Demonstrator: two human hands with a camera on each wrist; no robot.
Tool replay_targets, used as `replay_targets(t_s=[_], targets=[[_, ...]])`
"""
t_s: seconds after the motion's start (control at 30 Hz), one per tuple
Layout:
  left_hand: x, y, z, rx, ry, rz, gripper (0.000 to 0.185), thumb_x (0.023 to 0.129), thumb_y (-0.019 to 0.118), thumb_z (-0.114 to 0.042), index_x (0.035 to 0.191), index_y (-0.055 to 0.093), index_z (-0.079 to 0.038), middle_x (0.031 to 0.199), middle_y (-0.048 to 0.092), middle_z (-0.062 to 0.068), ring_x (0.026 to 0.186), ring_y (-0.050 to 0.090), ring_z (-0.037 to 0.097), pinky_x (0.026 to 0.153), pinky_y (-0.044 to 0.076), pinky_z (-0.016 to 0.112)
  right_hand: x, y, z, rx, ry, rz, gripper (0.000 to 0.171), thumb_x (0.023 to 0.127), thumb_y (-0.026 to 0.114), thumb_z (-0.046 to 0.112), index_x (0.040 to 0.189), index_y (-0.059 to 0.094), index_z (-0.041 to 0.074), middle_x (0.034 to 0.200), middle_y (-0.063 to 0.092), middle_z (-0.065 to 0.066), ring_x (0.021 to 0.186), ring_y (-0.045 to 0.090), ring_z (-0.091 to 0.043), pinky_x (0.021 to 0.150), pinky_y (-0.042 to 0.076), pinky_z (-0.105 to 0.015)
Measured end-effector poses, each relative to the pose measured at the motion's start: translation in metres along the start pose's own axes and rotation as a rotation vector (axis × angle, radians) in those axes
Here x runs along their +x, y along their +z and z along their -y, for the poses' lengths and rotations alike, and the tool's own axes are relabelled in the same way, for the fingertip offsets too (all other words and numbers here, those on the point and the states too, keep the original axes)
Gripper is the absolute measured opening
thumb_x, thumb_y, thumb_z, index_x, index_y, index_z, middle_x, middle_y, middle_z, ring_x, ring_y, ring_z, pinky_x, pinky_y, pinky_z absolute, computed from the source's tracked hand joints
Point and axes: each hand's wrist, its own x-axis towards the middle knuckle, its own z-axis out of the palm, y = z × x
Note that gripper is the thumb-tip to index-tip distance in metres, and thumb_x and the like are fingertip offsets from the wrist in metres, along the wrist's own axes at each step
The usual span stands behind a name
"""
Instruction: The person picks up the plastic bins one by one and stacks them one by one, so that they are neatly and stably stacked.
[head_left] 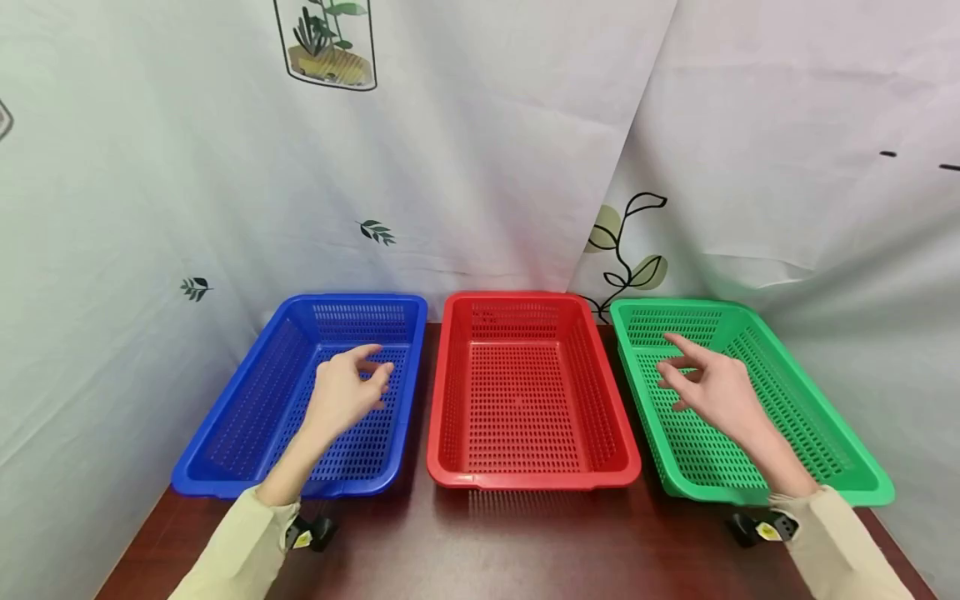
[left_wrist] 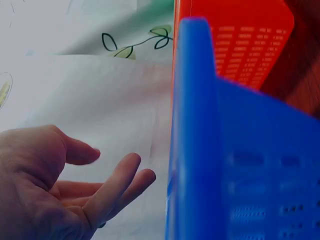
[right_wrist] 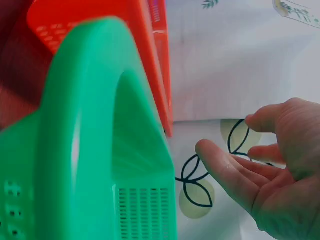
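Blue basket [head_left: 247,400] under left hand [head_left: 345,398], green basket [head_left: 817,408] under right hand [head_left: 712,387].

both arms wear long pale cream sleeves [head_left: 240,546] ending at the wrists. a small black device with a yellow label [head_left: 765,528] is strapped under each wrist. the left hand [head_left: 343,397] and right hand [head_left: 712,387] are bare, no rings.

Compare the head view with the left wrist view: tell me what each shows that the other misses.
Only the head view shows the green basket, the right hand above it, and the dark tabletop. Only the left wrist view shows the left hand's palm side, fingers loosely spread and holding nothing. Both show the left hand, the blue basket, the red basket and the leaf-printed white cloth.
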Motion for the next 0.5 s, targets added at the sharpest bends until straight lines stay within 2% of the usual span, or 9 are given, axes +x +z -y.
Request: replay_targets(t_s=[0.13, 0.2, 0.33, 0.5], targets=[[0.003, 0.009, -0.003, -0.059, -0.063, 0.013, 0.041, 0.087, 0.06, -0.017, 0.122, 0.053, 0.001, 0.087, 0.065, 0.02, 0.059, 0.065, 0.023, 0.044, 0.052, 0.027, 0.002, 0.003, 0.002, 0.136, 0.107, 0.046, 0.05, 0.088, 0.06, 0.024, 0.132, 0.046, 0.005, 0.095, 0.064, -0.023, 0.061, 0.066, -0.024, 0.043, 0.052, -0.034], [0.004, 0.013, -0.004, -0.071, -0.082, 0.022, 0.039, 0.086, 0.061, -0.016, 0.121, 0.053, 0.001, 0.085, 0.065, 0.019, 0.059, 0.065, 0.022, 0.045, 0.053, 0.029, 0.003, 0.004, 0.002, 0.182, 0.156, 0.074, 0.05, 0.088, 0.06, 0.026, 0.132, 0.045, 0.006, 0.096, 0.063, -0.025, 0.063, 0.066, -0.026, 0.045, 0.052, -0.036], [0.005, 0.021, -0.008, -0.071, -0.1, 0.029, 0.039, 0.085, 0.063, -0.015, 0.119, 0.055, 0.001, 0.082, 0.066, 0.016, 0.054, 0.064, 0.018, 0.044, 0.052, 0.029, 0.007, 0.007, 0.004, 0.229, 0.223, 0.116, 0.052, 0.087, 0.06, 0.029, 0.132, 0.045, 0.007, 0.098, 0.062, -0.026, 0.063, 0.066, -0.026, 0.048, 0.053, -0.039], [0.007, 0.028, -0.018, -0.056, -0.091, 0.04, 0.041, 0.084, 0.063, -0.015, 0.121, 0.054, 0.0, 0.081, 0.066, 0.015, 0.054, 0.063, 0.019, 0.041, 0.051, 0.025, 0.01, 0.012, 0.005, 0.26, 0.26, 0.139, 0.055, 0.086, 0.062, 0.031, 0.132, 0.046, 0.005, 0.102, 0.06, -0.027, 0.066, 0.066, -0.028, 0.048, 0.053, -0.04]])
